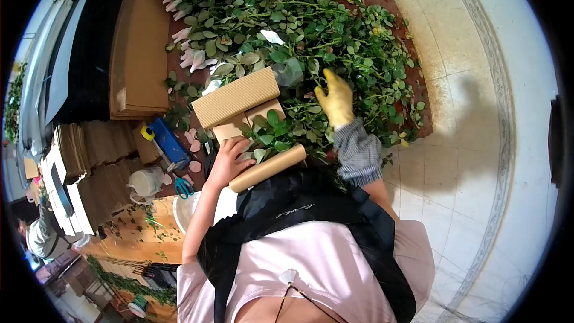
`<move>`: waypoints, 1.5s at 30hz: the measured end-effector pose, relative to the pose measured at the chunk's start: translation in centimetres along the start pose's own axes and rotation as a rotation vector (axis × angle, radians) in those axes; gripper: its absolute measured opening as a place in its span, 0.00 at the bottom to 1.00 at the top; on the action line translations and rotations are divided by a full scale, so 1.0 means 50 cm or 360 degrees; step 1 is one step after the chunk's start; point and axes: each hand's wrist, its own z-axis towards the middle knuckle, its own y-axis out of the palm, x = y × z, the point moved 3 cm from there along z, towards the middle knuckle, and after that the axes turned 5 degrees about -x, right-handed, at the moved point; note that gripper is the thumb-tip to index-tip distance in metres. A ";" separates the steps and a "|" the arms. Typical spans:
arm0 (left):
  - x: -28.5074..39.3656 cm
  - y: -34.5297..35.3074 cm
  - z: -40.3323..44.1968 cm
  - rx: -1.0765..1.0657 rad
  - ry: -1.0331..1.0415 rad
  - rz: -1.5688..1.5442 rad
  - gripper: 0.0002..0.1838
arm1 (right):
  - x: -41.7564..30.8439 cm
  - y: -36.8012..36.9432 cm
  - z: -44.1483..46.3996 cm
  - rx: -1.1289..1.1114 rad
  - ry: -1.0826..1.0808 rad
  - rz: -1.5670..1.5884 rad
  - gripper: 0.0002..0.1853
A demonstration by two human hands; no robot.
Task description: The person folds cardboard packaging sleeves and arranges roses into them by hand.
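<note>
A piece of corrugated cardboard (239,97) lies in front of me, with its near edge curled into a tube-like roll (269,168). Green rose leaves (272,131) lie between its two sides. My bare left hand (232,160) rests on the cardboard's left part beside these leaves, fingers spread. My right hand (336,101) wears a yellow glove and a striped sleeve cover. It is over the leafy rose stems (359,54), thumb and forefinger apart, with nothing visible in it. White-wrapped flower heads (194,57) line the left side of the pile.
Left of the pile stand cardboard sheets (140,54) and stacked cardboard (98,149). Nearby lie a blue box-like object (169,143), a yellow tape measure (147,133), teal scissors (183,186) and a whitish container (145,181). Tiled floor (430,161) is at right. Another person (42,236) is far left.
</note>
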 end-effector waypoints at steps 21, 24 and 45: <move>-0.030 0.018 -0.016 0.0098 0.0084 0.0029 0.31 | -0.178 -0.105 -0.126 -0.0312 -0.0404 -0.0367 0.16; -0.002 0.006 -0.011 -0.0158 -0.0464 -0.0185 0.29 | -0.181 -0.130 -0.131 0.0125 -0.0702 -0.0164 0.19; 0.004 0.012 0.001 -0.0004 0.0044 -0.0025 0.30 | -0.085 -0.433 -0.066 0.0361 -0.0283 0.1584 0.21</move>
